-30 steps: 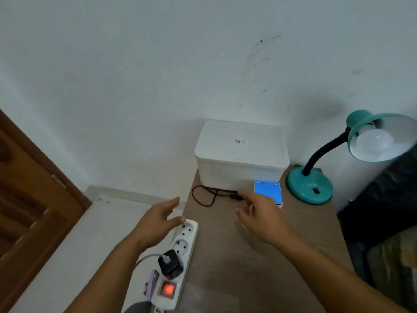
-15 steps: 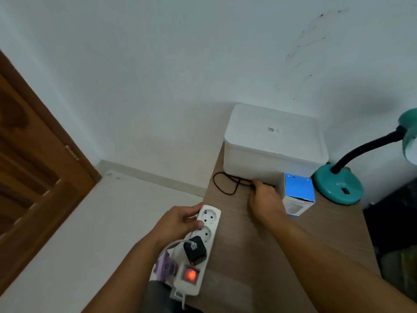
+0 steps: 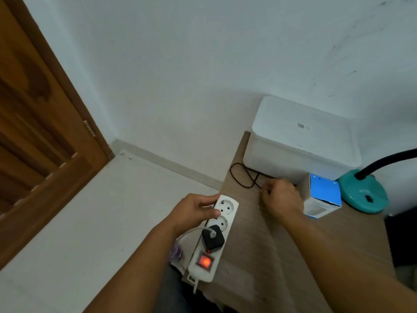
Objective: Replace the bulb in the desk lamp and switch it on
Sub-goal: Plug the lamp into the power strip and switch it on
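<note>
The teal desk lamp [image 3: 363,194] stands at the table's right; only its round base and black gooseneck show, the shade is out of frame. A blue and white bulb box [image 3: 321,197] sits left of the base. The lamp's black cord [image 3: 242,177] loops in front of the white box. My right hand [image 3: 281,198] is curled over the cord's end, pinching it; the plug itself is hidden. My left hand [image 3: 195,210] grips the far end of a white power strip [image 3: 217,236] whose red switch glows and which carries a black adapter.
A white lidded storage box [image 3: 302,141] stands against the wall at the back of the wooden table [image 3: 259,256]. A brown wooden door [image 3: 33,132] fills the left. Pale floor tiles [image 3: 90,222] lie below the table's left edge.
The view has swung left and down, so the lamp shade left the frame. My right hand closed on the cord's end. My left hand took hold of the power strip's far end.
</note>
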